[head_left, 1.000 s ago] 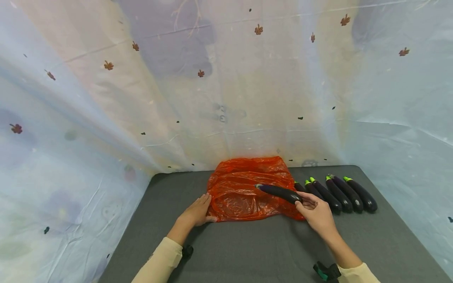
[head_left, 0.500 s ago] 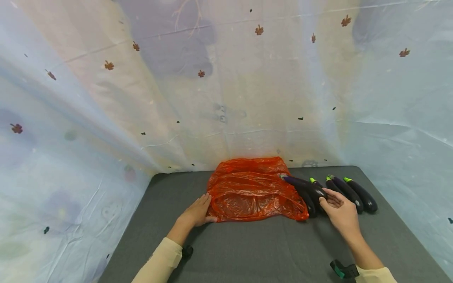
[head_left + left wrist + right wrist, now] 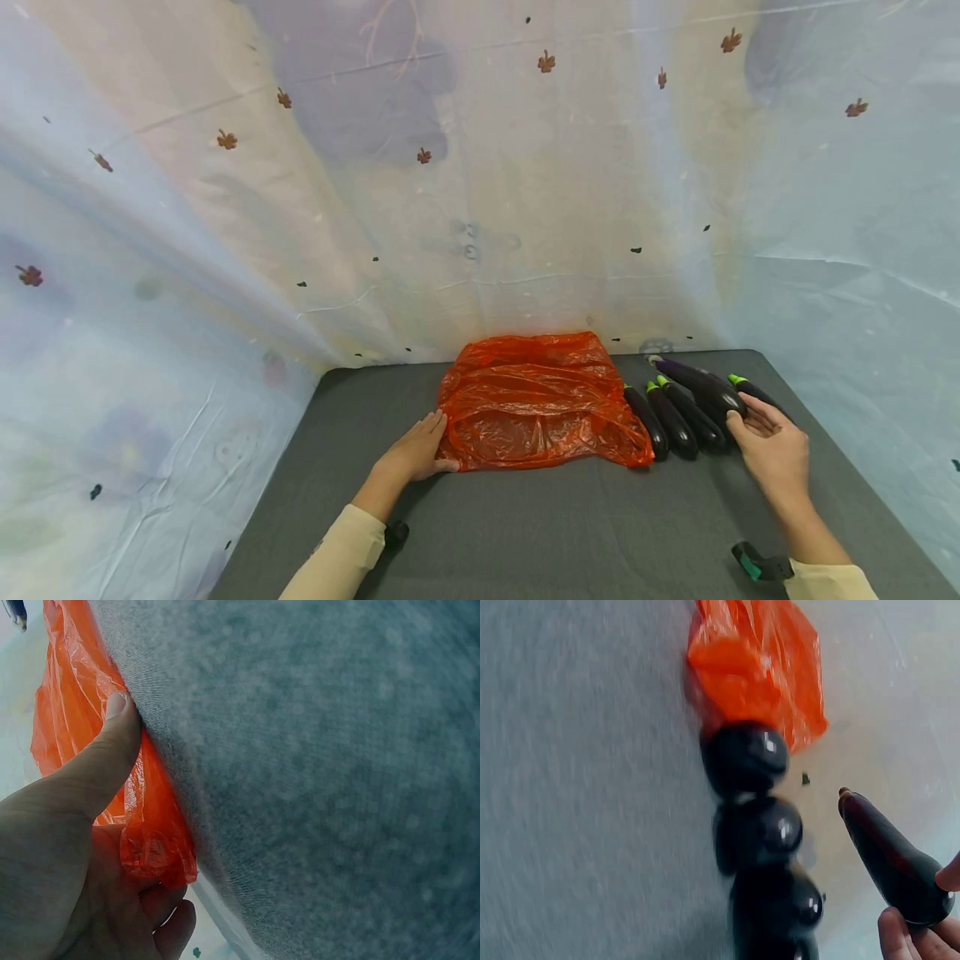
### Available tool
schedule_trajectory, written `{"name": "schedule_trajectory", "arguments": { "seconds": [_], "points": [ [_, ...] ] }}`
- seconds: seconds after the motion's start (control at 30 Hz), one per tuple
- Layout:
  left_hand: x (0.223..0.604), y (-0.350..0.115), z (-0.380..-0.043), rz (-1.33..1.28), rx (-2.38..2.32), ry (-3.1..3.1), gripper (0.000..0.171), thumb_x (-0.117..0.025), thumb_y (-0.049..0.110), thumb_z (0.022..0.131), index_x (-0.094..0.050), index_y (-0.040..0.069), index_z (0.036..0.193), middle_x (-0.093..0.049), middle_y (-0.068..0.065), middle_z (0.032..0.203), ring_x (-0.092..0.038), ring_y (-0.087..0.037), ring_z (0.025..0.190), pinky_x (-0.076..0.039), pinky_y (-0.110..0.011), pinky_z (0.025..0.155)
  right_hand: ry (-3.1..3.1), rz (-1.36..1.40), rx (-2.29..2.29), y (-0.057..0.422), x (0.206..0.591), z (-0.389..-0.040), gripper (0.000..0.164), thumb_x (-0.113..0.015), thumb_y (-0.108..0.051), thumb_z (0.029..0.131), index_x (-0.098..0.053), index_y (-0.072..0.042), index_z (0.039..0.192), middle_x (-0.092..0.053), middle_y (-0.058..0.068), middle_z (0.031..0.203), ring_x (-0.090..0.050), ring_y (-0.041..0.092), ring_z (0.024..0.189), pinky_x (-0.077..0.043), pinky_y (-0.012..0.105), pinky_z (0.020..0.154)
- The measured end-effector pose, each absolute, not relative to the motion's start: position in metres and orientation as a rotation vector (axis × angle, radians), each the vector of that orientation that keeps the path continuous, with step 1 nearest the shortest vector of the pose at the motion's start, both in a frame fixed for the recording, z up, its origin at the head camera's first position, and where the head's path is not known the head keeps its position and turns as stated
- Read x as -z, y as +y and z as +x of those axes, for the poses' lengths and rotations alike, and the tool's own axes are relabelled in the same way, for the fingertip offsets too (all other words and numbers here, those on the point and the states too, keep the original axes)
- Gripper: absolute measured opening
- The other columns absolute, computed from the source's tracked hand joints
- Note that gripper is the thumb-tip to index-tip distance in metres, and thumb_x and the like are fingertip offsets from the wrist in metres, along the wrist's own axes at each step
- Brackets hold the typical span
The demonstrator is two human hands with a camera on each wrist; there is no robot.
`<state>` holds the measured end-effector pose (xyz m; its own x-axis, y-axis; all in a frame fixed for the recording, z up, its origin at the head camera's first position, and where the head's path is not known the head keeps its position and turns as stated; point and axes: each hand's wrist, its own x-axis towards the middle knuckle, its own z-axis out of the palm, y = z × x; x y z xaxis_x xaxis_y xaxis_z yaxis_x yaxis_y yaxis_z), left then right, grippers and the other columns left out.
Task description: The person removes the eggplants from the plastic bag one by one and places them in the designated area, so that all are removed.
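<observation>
My right hand (image 3: 777,450) pinches a dark purple eggplant (image 3: 699,387) by its thick end, its stem end pointing away to the left. In the right wrist view this held eggplant (image 3: 892,862) hangs apart from the others, raised over the row. A crinkled orange-red plastic bag (image 3: 536,404) lies flat on the table. At its left edge rests my left hand (image 3: 411,450), fingers stretched out and thumb spread along the near corner. The left wrist view has the thumb lying on the bag film (image 3: 154,832), with other fingers partly hidden behind it.
Several more eggplants (image 3: 672,423) with green stems lie side by side right of the bag. Another eggplant (image 3: 757,392) lies farther right, partly behind the right hand. The grey table (image 3: 540,533) ends at a patterned plastic curtain (image 3: 480,208) at the back.
My right hand has carried the held eggplant rightward, from over the bag to above the right part of the row. The left hand and the bag have stayed in place.
</observation>
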<state>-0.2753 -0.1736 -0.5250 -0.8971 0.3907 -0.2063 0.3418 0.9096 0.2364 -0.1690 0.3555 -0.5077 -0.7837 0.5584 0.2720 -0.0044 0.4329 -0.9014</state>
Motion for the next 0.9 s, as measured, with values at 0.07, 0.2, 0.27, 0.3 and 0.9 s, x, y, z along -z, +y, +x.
{"name": "schedule_trajectory", "arguments": {
  "seconds": [0.07, 0.2, 0.27, 0.3, 0.9],
  "points": [
    [0.525, -0.174, -0.275, 0.549, -0.286, 2.825, 0.099, -0.077, 0.048, 0.097, -0.030, -0.005, 0.167, -0.026, -0.021, 0.175, -0.024, -0.039, 0.163, -0.026, -0.053, 0.131, -2.107, -0.480, -1.361, 0.362, 0.509, -0.170, 0.047, -0.074, -0.020, 0.101, -0.068, 0.002, 0.142, -0.057, -0.036, 0.097, -0.058, -0.024, 0.086, -0.048, 0.000, 0.074],
    [0.525, -0.174, -0.275, 0.548, -0.275, 2.821, 0.099, -0.076, 0.048, 0.098, -0.029, -0.005, 0.167, -0.025, -0.022, 0.175, -0.024, -0.039, 0.163, -0.025, -0.053, 0.131, -2.058, -0.534, -1.392, 0.377, 0.511, -0.171, 0.047, -0.073, -0.019, 0.101, -0.067, 0.002, 0.143, -0.057, -0.037, 0.096, -0.058, -0.022, 0.088, -0.047, -0.001, 0.075],
    [0.525, -0.174, -0.275, 0.547, -0.272, 2.820, 0.099, -0.076, 0.047, 0.098, -0.029, -0.005, 0.167, -0.025, -0.022, 0.175, -0.023, -0.039, 0.163, -0.025, -0.052, 0.131, -2.054, -0.578, -1.409, 0.384, 0.512, -0.170, 0.049, -0.073, -0.021, 0.102, -0.066, 0.000, 0.145, -0.057, -0.037, 0.096, -0.057, -0.022, 0.088, -0.046, -0.002, 0.075],
    [0.525, -0.173, -0.275, 0.546, -0.272, 2.820, 0.099, -0.076, 0.048, 0.098, -0.028, -0.005, 0.167, -0.025, -0.021, 0.175, -0.023, -0.038, 0.163, -0.024, -0.052, 0.131, -2.054, -0.600, -1.415, 0.388, 0.512, -0.170, 0.050, -0.073, -0.023, 0.102, -0.065, -0.001, 0.146, -0.056, -0.037, 0.096, -0.056, -0.022, 0.089, -0.046, -0.002, 0.075],
    [0.526, -0.174, -0.273, 0.529, -0.301, 2.825, 0.099, -0.077, 0.048, 0.097, -0.030, -0.004, 0.167, -0.026, -0.021, 0.175, -0.025, -0.038, 0.163, -0.026, -0.053, 0.131, -2.088, -0.959, -1.351, 0.442, 0.526, -0.170, 0.062, -0.062, -0.044, 0.105, -0.053, -0.018, 0.161, -0.055, 0.006, 0.160, -0.053, -0.015, 0.114, -0.038, 0.002, 0.074]
  ]
}}
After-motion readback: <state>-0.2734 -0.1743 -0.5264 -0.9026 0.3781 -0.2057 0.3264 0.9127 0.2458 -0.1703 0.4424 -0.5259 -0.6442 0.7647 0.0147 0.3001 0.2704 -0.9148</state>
